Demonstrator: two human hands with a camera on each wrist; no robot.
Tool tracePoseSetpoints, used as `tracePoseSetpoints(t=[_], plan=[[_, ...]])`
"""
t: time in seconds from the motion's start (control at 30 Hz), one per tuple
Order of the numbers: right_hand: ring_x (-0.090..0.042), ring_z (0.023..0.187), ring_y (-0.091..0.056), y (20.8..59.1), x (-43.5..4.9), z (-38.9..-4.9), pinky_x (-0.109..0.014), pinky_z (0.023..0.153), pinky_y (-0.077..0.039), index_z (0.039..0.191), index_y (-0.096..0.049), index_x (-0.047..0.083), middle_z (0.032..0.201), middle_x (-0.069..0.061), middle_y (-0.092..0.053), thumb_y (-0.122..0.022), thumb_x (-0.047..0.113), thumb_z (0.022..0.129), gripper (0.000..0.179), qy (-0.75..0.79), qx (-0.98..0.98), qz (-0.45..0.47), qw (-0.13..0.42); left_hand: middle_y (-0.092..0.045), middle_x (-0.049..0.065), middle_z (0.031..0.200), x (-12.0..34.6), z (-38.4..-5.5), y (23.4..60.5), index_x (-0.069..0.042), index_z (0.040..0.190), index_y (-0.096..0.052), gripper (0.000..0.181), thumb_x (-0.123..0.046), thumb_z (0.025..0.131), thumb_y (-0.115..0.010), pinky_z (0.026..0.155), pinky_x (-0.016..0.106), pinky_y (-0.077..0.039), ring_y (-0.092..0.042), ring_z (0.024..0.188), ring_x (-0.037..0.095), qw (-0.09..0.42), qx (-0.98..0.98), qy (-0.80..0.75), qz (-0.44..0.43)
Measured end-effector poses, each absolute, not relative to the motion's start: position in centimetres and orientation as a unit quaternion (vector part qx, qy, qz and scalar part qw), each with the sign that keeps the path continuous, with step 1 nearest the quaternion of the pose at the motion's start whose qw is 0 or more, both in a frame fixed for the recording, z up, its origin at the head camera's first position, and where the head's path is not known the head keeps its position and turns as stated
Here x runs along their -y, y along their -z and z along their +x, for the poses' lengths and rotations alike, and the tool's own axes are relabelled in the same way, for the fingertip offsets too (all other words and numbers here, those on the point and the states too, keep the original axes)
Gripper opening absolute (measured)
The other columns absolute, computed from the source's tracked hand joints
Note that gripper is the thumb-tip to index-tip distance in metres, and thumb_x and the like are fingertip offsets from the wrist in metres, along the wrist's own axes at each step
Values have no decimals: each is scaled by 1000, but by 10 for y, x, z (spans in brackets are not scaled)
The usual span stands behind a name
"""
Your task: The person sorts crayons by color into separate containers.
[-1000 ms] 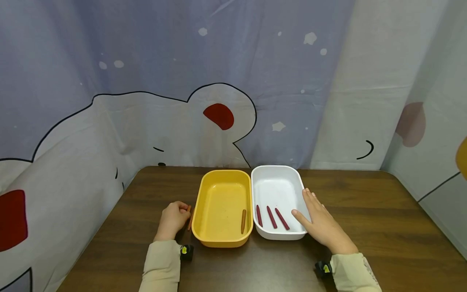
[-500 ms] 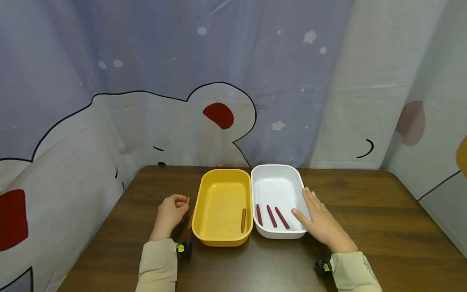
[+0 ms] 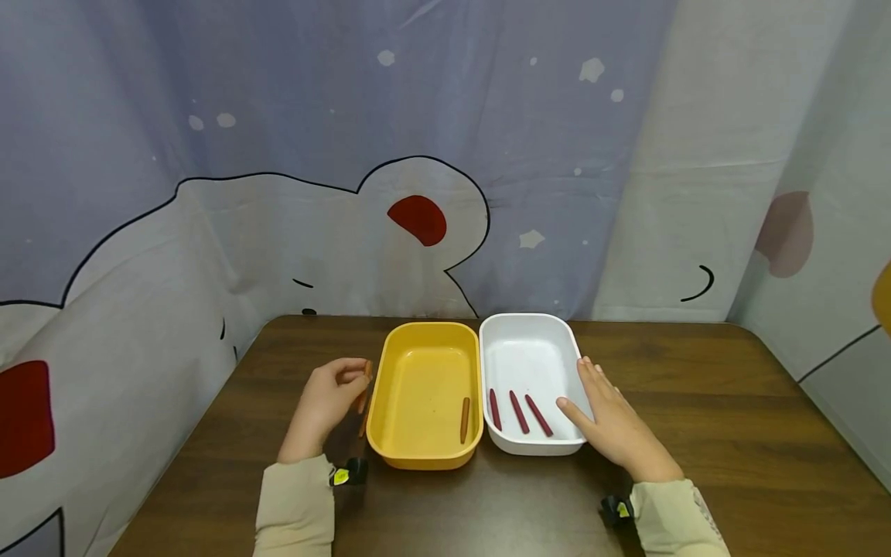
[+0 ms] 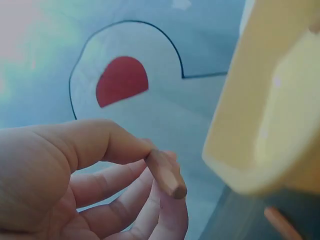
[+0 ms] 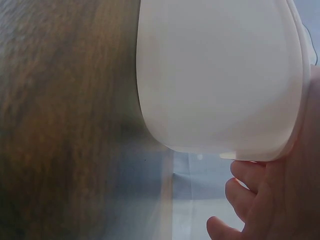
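My left hand (image 3: 326,402) pinches an orange-brown crayon (image 4: 167,177) between thumb and fingers, just left of the yellow tray (image 3: 426,464). Below it, a second orange-brown crayon (image 4: 282,225) lies on the table beside the tray's left wall. One more brown crayon (image 3: 464,420) is inside the yellow tray, near its right wall. My right hand (image 3: 618,429) rests against the right rim of the white tray (image 3: 532,449), fingers extended and thumb spread over the edge. Three dark red crayons (image 3: 518,412) lie at the near end of that tray.
Both trays stand side by side, touching or nearly so, on a brown wooden table (image 3: 696,402). A printed curtain (image 3: 313,240) hangs behind the table's back edge and along its sides. A black wrist camera (image 3: 356,470) sits on my left wrist, another (image 3: 616,510) on my right.
My left hand has lifted a crayon off the table and shifted it slightly up toward the yellow tray's left rim. My right hand and both trays stay in place.
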State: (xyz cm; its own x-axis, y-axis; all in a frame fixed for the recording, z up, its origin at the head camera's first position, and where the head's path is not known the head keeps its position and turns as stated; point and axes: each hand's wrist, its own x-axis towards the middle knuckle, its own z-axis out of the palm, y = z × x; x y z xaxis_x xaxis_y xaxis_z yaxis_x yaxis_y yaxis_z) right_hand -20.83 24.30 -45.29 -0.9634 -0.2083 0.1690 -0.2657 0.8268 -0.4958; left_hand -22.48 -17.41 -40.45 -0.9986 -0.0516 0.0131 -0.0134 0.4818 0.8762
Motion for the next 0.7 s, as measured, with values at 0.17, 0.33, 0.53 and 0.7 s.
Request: tracePoseSetpoints(t=[0.17,0.33,0.53,0.7], plan=[[-48,151,-15,453,-243,-209,-66,118,-17,158,-19,-8,165,-27,-16,-50,51,104,86,-266,954,124,52,-68,25,119,166,-222,400,6,131,-62,33,-5,100,-59,82,39,-61,-69,98,35,-3,830,558,-2],[-49,151,-16,453,-244,-208,-66,118,-17,158,-20,-7,164,-27,-17,-50,51,104,86,-268,954,123,53,-69,22,113,155,-222,400,5,129,-63,33,-3,97,-61,78,35,-60,-68,88,28,-3,833,554,-3],[-49,150,-16,454,-243,-208,-66,118,-17,158,-20,-8,164,-28,-18,-51,51,104,85,-266,954,125,56,-69,20,106,139,-222,404,4,125,-65,31,-4,96,-63,77,34,-60,-64,79,19,-12,833,553,0],[-48,151,-16,453,-243,-209,-66,118,-17,158,-20,-8,164,-27,-18,-50,51,104,85,-266,954,124,56,-70,13,98,126,-224,411,4,122,-68,29,-4,94,-65,74,35,-62,-67,75,18,-7,848,531,0]])
